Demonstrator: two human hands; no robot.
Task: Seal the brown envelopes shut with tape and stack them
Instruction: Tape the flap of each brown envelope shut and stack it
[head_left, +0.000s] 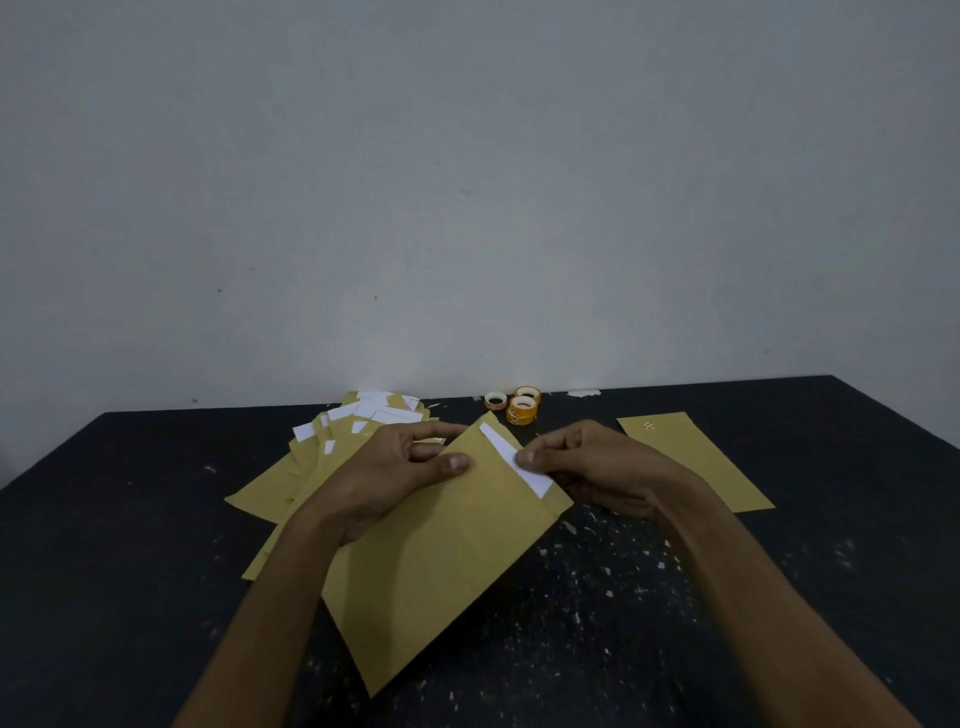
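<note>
I hold one brown envelope (441, 551) tilted above the desk (156, 571). My left hand (395, 470) grips its top edge, and my right hand (589, 467) pinches the white strip (511, 454) at the mouth. I judge the closing is in hand; next comes tape from the tape rolls (522, 408) behind.

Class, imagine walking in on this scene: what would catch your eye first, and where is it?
The brown envelope held mid-table: the left hand grips its edge, the right hand pinches its white strip. Behind-left lies a messy envelope pile; tape rolls stand by the wall.
</note>
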